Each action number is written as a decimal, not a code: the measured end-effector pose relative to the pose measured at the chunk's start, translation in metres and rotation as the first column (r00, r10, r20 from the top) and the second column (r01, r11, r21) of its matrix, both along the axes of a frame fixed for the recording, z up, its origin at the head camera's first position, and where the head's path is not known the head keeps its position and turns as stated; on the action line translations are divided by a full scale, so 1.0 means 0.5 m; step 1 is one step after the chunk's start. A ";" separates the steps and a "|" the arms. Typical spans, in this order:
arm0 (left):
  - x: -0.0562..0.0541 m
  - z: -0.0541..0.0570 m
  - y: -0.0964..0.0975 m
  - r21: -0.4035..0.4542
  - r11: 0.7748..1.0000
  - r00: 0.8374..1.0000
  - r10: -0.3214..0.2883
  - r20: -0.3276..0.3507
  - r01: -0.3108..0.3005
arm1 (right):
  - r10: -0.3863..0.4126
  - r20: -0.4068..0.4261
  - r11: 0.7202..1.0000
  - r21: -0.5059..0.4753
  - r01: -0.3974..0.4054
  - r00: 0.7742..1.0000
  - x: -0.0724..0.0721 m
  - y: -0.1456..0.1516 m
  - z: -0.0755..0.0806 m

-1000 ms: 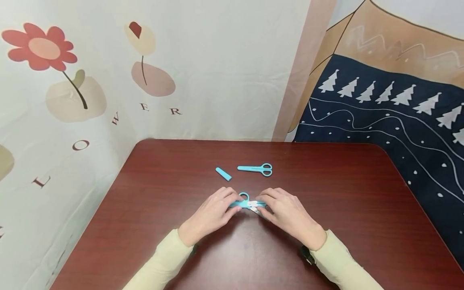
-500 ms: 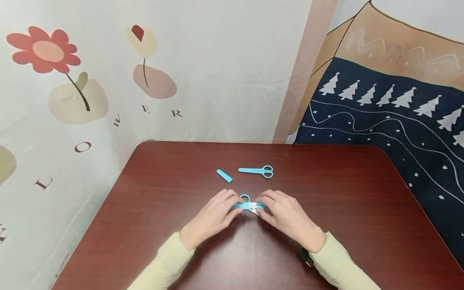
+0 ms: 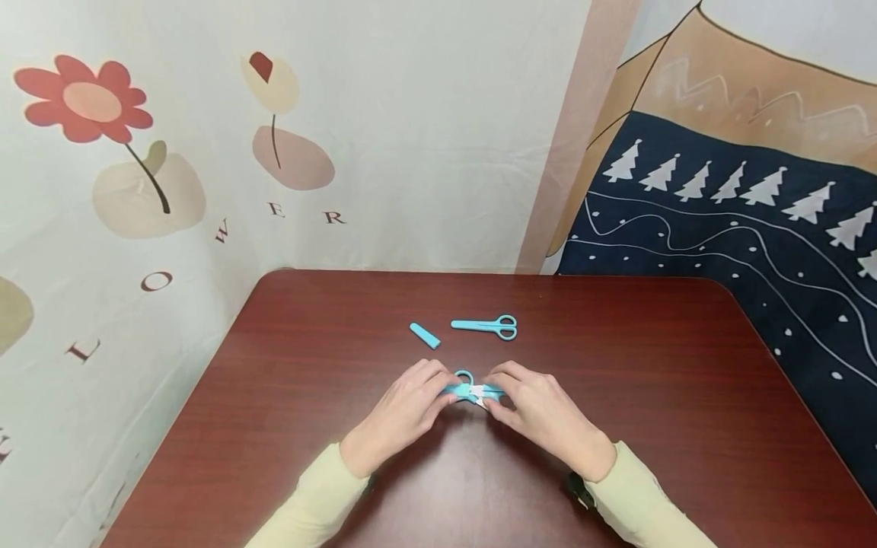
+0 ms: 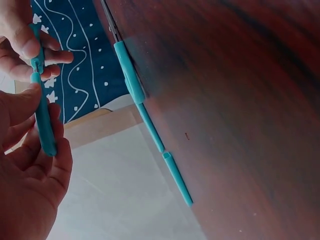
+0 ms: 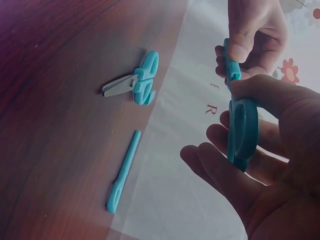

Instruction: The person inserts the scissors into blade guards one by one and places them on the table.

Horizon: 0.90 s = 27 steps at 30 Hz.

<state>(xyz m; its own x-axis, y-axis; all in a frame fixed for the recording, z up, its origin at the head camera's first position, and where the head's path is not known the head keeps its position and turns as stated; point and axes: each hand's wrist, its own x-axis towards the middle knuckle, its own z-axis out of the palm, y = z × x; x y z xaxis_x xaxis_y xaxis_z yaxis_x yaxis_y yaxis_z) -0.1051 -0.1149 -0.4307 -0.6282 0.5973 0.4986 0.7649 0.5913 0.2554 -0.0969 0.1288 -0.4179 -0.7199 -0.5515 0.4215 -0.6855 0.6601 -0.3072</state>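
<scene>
My left hand (image 3: 404,399) pinches a turquoise blade cover (image 4: 45,120) between thumb and fingers. Facing it, my right hand (image 3: 544,407) grips turquoise-handled scissors (image 5: 245,130) by the handles. The two parts are lined up above the table; a short stretch of metal blade shows between them in the head view, its tip hidden. Below the hands, a second pair of scissors (image 5: 145,82) lies on the table with bare metal blades. Farther back lie covered turquoise scissors (image 3: 483,326) and, to their left, a loose cover (image 3: 425,335).
A dark red-brown table (image 3: 315,327) carries everything. Behind it hang a pale curtain (image 3: 425,137) with printed flowers and letters, and a navy one (image 3: 692,221) with white trees at the right.
The left hand's cover has come slightly closer to the right hand, and less metal seems to show between them. The head view has tilted up a little. The farther scissors and loose cover stay put.
</scene>
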 end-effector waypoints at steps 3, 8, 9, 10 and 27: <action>0.000 0.001 0.001 -0.007 1.000 1.000 0.002 -0.019 -0.002 | -0.002 -0.006 1.000 -0.003 0.002 1.000 -0.002 0.000 -0.001; 0.000 0.004 0.003 -0.017 1.000 0.998 0.009 -0.058 -0.010 | -0.003 -0.003 1.000 -0.008 0.003 1.000 -0.002 0.000 0.000; 0.000 0.005 0.003 -0.018 1.000 0.998 0.011 -0.066 -0.012 | -0.003 -0.002 1.000 -0.007 0.003 1.000 -0.002 0.000 0.000; 0.000 0.005 0.003 -0.020 1.000 0.997 0.012 -0.070 -0.014 | -0.003 0.001 1.000 -0.006 0.003 1.000 -0.002 0.000 0.000; -0.001 0.006 0.013 -0.046 0.999 0.994 0.023 -0.109 -0.028 | 0.019 -0.066 1.000 -0.005 -0.019 0.998 -0.004 0.005 -0.002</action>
